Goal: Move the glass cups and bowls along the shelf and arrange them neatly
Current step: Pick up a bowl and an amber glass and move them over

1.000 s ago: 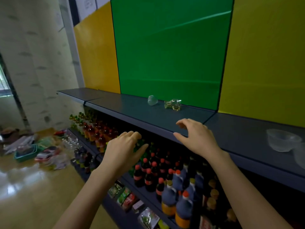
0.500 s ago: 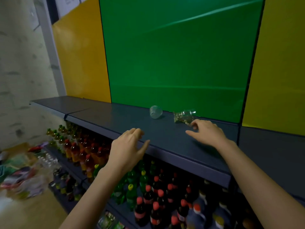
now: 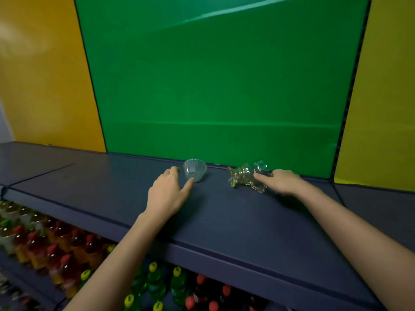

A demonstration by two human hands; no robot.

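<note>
Both hands further fwd vs half a sec ago, now right at the glassware near back of shelf [image 3: 224, 221]. Left hand [image 3: 167, 194] up from shelf front edge, at clear cup [image 3: 194, 169]; thumb tip touching cup's lower side, index curled behind its left edge, grip wide, not closed round it. Right hand [image 3: 281, 181] on amber-tinted glass piece [image 3: 248, 177], index laid over its right part, other fingers behind/under it; grip partly round the glass, can't tell if properly closed. View closer than before too, shelf filling more of frame.

Clear cup lying on its side, ribbed wall, mouth up-left, close to green back panel [image 3: 220, 86]. Glass piece also on its side, just right of cup, small gap betw the two, not touching. Exact shape of glass piece unclear, looks moulded w/ wavy rim on right end.

Shelf dark blue-grey, seam running across at left. Orange panel [image 3: 45, 75] left of green, yellow panel [image 3: 386, 97] right. Below shelf: rows of bottles [image 3: 56, 254], red caps + amber drink at left, green bottles w/ yellow caps [image 3: 155, 279] centre, dark bottles w/ red caps further right. Both forearms bare, reaching over shelf front edge.
</note>
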